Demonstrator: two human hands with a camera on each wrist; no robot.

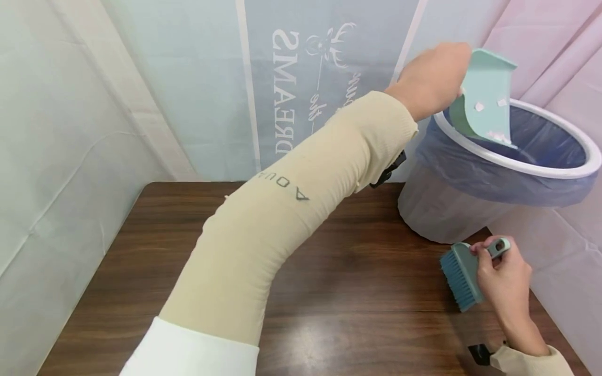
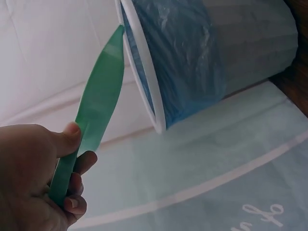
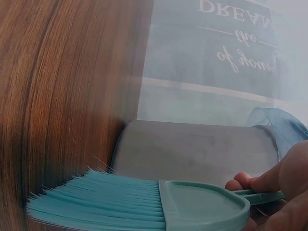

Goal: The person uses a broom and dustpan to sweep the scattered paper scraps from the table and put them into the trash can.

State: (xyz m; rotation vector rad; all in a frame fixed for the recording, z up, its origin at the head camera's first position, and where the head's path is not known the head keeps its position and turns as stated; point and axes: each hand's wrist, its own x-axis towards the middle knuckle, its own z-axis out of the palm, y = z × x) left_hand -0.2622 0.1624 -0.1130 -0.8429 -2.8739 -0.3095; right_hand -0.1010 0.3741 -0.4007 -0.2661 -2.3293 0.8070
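My left hand (image 1: 435, 78) grips a mint-green dustpan (image 1: 489, 86) by its handle, up over the near-left rim of the trash can (image 1: 447, 203). The pan tilts steeply, its front edge pointing down into the can's mouth. Several small white scraps (image 1: 498, 137) cling to its face, most near the lower edge. In the left wrist view the dustpan (image 2: 103, 91) appears side-on, fingers and thumb wrapped about its handle. Lower right, my right hand (image 1: 508, 277) holds the handle of a small hand brush (image 1: 465, 271), its blue bristles (image 3: 96, 202) close over the table.
The can is lined with a blue plastic bag (image 1: 508, 180) under a white rim ring (image 1: 590, 162). It stands at the back right of the brown wooden table (image 1: 357, 271). Printed cloth (image 1: 324, 62) hangs behind, and pale sheeting (image 1: 61, 172) covers the left side.
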